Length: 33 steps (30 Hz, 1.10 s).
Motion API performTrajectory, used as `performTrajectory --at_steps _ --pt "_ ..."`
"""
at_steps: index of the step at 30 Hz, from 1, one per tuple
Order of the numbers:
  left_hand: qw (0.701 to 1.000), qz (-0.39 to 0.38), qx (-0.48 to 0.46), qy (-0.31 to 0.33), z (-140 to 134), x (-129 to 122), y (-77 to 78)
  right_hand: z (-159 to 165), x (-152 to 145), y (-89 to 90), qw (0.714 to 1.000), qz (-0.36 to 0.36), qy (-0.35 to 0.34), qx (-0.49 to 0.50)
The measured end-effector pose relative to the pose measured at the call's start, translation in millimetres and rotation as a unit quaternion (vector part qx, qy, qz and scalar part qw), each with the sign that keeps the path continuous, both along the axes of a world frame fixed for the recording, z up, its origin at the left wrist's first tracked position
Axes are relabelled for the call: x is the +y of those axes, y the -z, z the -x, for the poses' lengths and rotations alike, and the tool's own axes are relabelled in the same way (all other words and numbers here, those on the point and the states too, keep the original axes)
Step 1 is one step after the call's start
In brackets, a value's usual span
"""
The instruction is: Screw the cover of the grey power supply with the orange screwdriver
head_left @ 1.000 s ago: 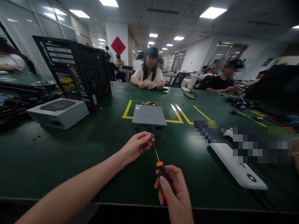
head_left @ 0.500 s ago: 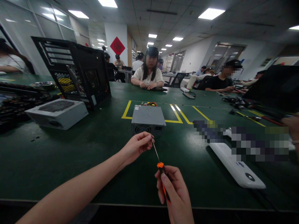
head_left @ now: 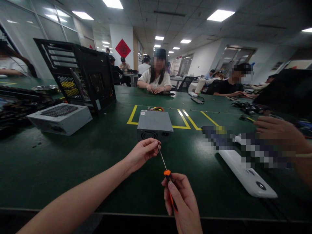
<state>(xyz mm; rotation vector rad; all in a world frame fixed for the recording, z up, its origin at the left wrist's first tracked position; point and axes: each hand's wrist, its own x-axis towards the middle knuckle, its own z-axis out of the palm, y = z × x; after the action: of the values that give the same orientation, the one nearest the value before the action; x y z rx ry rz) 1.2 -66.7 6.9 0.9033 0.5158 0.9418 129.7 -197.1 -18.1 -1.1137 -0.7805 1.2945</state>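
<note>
My right hand (head_left: pixel 181 198) is wrapped round the orange and black handle of a screwdriver (head_left: pixel 167 174), its thin metal shaft slanting up and left. At the shaft's far end, the thumb and fingertips of my left hand (head_left: pixel 143 152) are pinched together against the tip; any small piece between them is too small to make out. Just beyond my left hand, a grey power supply unit (head_left: pixel 155 121) rests on the table with its fan side facing me and coloured wires behind it.
At left stand a second power supply (head_left: pixel 60 117) and a black computer case (head_left: pixel 94 74). A white power bank-like device (head_left: pixel 246 174) lies at right, partly under blurred patches. Another person's hand (head_left: pixel 280 133) reaches in from the right. Yellow tape (head_left: pixel 133 115) marks the green table.
The other person's hand at the right edge has come further in over the table. My two hands and the screwdriver stay nearly still.
</note>
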Motion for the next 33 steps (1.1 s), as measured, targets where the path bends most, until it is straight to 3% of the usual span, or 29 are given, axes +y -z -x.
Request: performTrajectory --at_steps 9,16,22,33 --pt "1.0 0.008 0.017 -0.003 -0.3 1.5 3.5 0.0 1.8 -3.8 1.0 0.009 0.02 0.015" --pt "0.996 0.054 0.062 -0.018 -2.3 1.6 1.9 -18.3 20.8 -13.7 0.987 0.035 0.102 0.123" --pt "0.996 0.052 0.074 -0.009 -2.5 2.8 5.0 -25.6 36.7 -20.3 0.976 0.049 0.11 0.181" --pt "0.996 0.047 0.071 -0.006 -3.3 4.4 7.0 -24.3 51.1 -11.7 0.971 0.064 0.129 0.19"
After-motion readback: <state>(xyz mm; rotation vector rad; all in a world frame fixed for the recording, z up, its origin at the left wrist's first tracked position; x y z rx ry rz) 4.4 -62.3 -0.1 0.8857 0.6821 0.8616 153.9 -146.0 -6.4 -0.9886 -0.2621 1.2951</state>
